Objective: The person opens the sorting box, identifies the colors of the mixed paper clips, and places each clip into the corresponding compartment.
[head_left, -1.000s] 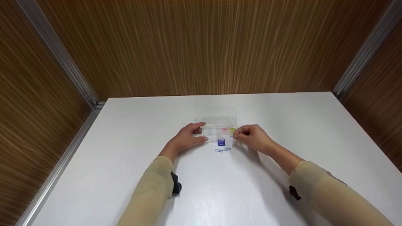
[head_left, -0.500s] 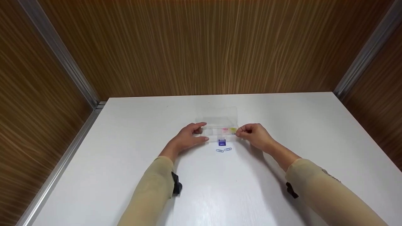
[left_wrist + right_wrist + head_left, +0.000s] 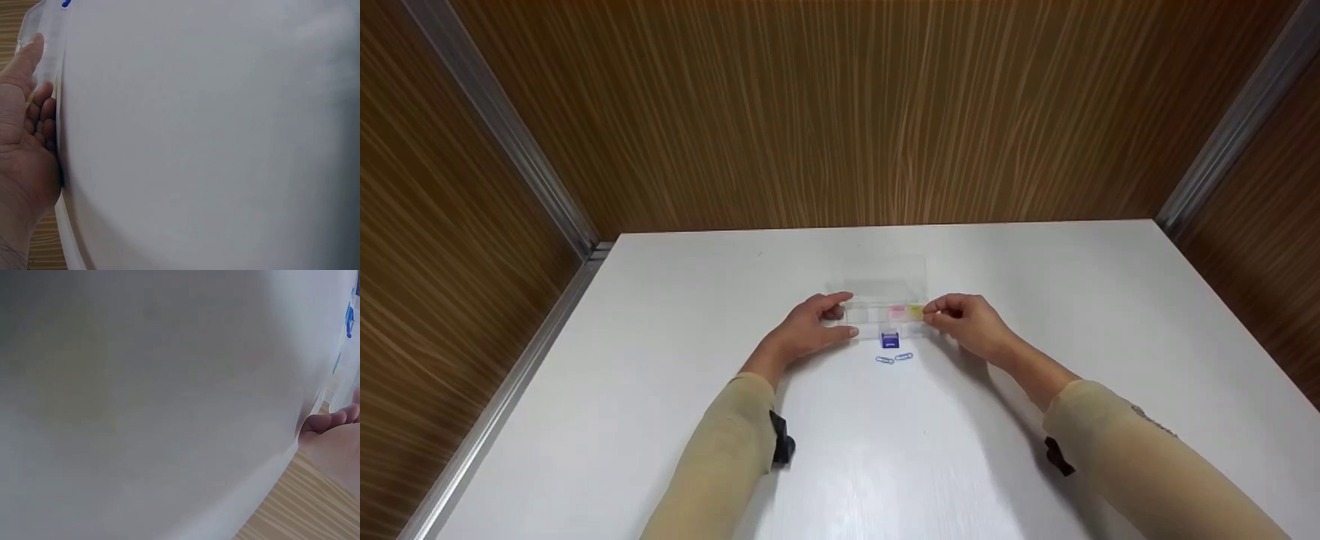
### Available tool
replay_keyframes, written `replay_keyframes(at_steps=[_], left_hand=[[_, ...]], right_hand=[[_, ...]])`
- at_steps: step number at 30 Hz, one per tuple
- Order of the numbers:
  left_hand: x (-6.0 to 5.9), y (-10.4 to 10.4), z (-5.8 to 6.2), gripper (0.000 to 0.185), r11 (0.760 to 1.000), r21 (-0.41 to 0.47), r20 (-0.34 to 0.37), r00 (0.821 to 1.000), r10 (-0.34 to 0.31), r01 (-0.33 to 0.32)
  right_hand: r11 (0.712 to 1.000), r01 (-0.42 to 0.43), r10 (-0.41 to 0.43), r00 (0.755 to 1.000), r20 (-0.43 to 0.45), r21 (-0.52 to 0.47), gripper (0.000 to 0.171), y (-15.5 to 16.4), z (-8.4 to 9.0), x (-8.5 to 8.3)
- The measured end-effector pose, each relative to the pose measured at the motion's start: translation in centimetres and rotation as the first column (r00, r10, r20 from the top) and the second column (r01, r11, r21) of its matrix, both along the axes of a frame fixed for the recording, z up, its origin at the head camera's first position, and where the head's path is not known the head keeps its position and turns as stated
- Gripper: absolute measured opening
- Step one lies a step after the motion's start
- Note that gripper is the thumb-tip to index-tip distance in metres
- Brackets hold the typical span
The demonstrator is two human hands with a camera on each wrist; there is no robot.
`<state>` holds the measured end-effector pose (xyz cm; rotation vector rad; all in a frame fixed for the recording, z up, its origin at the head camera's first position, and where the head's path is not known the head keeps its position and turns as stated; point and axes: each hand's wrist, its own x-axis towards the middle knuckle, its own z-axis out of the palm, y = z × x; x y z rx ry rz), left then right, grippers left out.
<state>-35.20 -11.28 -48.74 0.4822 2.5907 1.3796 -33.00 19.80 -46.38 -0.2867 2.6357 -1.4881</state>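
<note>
A clear plastic box [image 3: 870,330] with compartments lies on the white table, its transparent lid [image 3: 885,277] folded back. Pink [image 3: 898,310] and yellow [image 3: 916,312] pieces show in its right part. My left hand [image 3: 810,324] holds the left end, thumb along the front and index finger at the back; the left wrist view also shows this hand [image 3: 25,124] beside the clear plastic. At the right end, the thumb and index fingertips of my right hand [image 3: 969,324] come together beside the yellow piece; I cannot tell whether anything is between them.
A purple-blue clasp-like part [image 3: 890,340] sits at the box's front middle. Two blue paper clips [image 3: 894,358] lie on the table [image 3: 877,450] just before it. Wood-grain panels [image 3: 840,112] rise behind and at both sides.
My right hand has moved slightly right and back, from the box's front right corner to beside the yellow piece. A small clip-like thing at its fingertips no longer shows. My left hand stays put.
</note>
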Motion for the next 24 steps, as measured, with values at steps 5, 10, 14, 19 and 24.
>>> replay_keyframes(at_steps=[5,10,14,19,24], left_hand=[[0.1,0.0,0.1,0.066,1.000,0.002,0.010,1.000,0.001,-0.001],[0.1,-0.1,0.2,0.066,1.000,-0.002,0.022,1.000,0.006,-0.006],[0.1,-0.1,0.2,0.067,1.000,-0.008,0.028,1.000,0.010,-0.009],[0.1,0.0,0.2,0.067,1.000,-0.019,0.018,1.000,0.008,-0.007],[0.0,0.1,0.2,0.066,1.000,-0.007,0.003,1.000,-0.001,0.001]], right_hand=[[0.999,-0.027,0.028,1.000,0.009,-0.027,0.021,0.0,0.1,1.0],[0.995,-0.095,0.095,0.995,0.026,-0.024,0.022,-0.3,0.1,2.2],[0.990,-0.144,0.144,0.988,0.056,-0.004,0.024,-0.6,-0.1,2.8],[0.980,-0.197,0.193,0.978,0.083,0.041,0.024,-0.9,-0.4,3.1],[0.971,-0.230,0.224,0.971,0.086,0.063,0.022,-0.9,-0.5,3.2]])
